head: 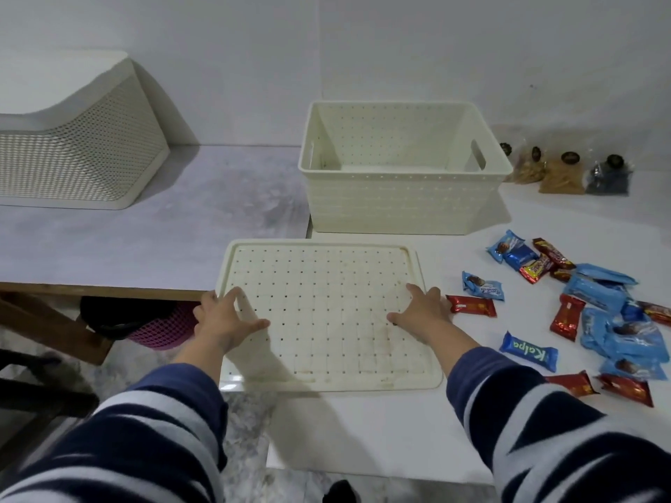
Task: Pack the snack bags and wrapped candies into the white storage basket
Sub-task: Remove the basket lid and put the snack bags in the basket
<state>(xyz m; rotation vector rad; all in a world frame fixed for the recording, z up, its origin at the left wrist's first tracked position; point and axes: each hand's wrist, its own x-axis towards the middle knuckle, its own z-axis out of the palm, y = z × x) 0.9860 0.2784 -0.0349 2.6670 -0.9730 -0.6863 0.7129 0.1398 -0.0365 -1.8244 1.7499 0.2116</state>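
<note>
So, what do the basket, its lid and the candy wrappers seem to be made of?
Basket: likely moulded cream plastic, matt, with punched holes and a cut handle.
Lid: same plastic look, woven-pattern relief.
Candy wrappers: thin glossy film, probably foil-lined; they crinkle and glint.

The basket [403,197] is white plastic with rows of little holes and a handle slot in its right end. It stands upright and open, with nothing in it. Its lid [326,314] lies flat just in front of the basket, with a woven look and small holes.

Right of the basket, near the wall, sit four clear snack bags [566,172] in a row, each with a dark round sticker on top. Two hold tan snacks and the far one holds dark ones.

Right of the lid lie the candies [599,314], scattered and partly piled. Some wrappers are blue and some are red. One blue bar [528,351] reads "Kalpa".
</note>
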